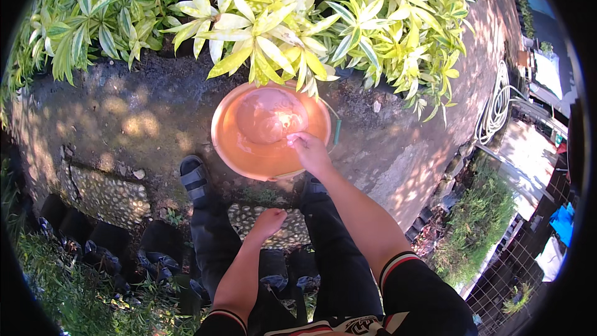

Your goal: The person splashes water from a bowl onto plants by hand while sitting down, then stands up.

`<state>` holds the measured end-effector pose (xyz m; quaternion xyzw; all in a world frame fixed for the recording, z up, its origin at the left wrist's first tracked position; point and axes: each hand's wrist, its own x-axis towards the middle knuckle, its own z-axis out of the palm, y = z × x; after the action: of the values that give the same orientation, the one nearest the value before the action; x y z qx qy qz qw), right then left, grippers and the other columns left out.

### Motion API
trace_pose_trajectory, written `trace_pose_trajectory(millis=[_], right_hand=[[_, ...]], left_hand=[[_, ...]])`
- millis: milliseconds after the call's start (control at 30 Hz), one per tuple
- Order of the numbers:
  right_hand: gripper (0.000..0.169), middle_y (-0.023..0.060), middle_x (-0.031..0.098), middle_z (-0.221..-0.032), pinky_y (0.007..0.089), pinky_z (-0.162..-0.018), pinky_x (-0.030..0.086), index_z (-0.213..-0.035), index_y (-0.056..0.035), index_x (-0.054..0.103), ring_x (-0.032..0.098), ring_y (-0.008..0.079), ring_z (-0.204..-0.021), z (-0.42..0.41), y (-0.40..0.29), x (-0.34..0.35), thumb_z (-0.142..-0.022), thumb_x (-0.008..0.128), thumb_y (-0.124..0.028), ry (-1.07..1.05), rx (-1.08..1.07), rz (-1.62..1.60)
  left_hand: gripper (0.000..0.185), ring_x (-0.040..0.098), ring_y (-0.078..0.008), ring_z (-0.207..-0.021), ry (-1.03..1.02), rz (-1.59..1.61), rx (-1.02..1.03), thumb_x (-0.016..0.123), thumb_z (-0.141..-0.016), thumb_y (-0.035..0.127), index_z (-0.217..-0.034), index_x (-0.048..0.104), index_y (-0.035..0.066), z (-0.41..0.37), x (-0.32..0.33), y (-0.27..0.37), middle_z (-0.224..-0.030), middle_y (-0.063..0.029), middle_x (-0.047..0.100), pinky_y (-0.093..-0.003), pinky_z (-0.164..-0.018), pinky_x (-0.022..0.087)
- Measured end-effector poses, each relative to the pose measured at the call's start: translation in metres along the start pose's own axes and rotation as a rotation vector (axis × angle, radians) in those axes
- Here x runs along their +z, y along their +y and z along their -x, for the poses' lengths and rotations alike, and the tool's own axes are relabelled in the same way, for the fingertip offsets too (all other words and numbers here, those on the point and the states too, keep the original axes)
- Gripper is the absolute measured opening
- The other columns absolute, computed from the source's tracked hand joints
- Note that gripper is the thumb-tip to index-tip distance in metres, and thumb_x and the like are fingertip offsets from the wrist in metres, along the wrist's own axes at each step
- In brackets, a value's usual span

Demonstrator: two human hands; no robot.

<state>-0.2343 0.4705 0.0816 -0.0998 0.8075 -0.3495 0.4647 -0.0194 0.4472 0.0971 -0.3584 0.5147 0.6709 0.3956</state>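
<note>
An orange plastic bucket with water in it stands on the ground between my feet and the shrubs. My right hand is over the bucket's near right part, its fingers drawn together. Whether the pale pink spot at its fingertips is a small thing or only lit skin, I cannot tell. The bucket's handle, with a green grip, hangs down on the right. My left hand is curled into a loose fist above a pebbled slab, between my legs and apart from the bucket. Nothing shows in it.
Variegated leafy shrubs overhang the bucket's far rim. Several black plant bags line the near side beside another pebbled slab. A coiled pale hose lies at the right, near wire mesh. My sandalled left foot stands left of the bucket.
</note>
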Motion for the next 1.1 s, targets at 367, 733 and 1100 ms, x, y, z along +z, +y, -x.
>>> trace_pose_trajectory(millis=[367,733,1100], right_hand=[[0.033,0.0163,0.052,-0.105,0.0411,-0.085,0.039,-0.106,-0.0085,0.052,0.047,0.0313,-0.101,-0.056,0.08,0.087,-0.081,0.041,-0.027,-0.279,-0.02,0.643],[0.033,0.0176,0.057,-0.082,0.0394,-0.069,0.043,-0.093,0.0013,0.052,0.054,0.0306,-0.077,-0.083,0.099,0.084,-0.079,0.042,-0.026,0.076,0.378,0.398],[0.023,0.0048,0.047,-0.061,0.0277,-0.05,0.039,-0.073,-0.0054,0.05,0.046,0.0184,-0.057,-0.044,-0.094,0.036,-0.086,0.04,-0.021,-0.543,0.29,-1.597]], left_hand=[[0.033,0.054,-0.027,-0.06,0.052,0.159,-0.179,0.044,-0.075,0.03,-0.074,0.056,-0.001,0.008,-0.01,-0.029,-0.062,-0.0162,0.054,-0.0354,-0.06,0.041],[0.028,0.052,-0.0164,-0.059,0.143,0.137,-0.205,0.047,-0.077,0.025,-0.084,0.057,0.0,0.012,-0.01,-0.045,-0.065,-0.01,0.056,-0.0304,-0.061,0.041],[0.027,0.047,-0.0136,-0.055,0.055,0.111,-0.158,0.046,-0.075,0.023,-0.071,0.053,-0.002,0.016,-0.008,-0.02,-0.057,-0.0071,0.05,-0.0301,-0.055,0.038]])
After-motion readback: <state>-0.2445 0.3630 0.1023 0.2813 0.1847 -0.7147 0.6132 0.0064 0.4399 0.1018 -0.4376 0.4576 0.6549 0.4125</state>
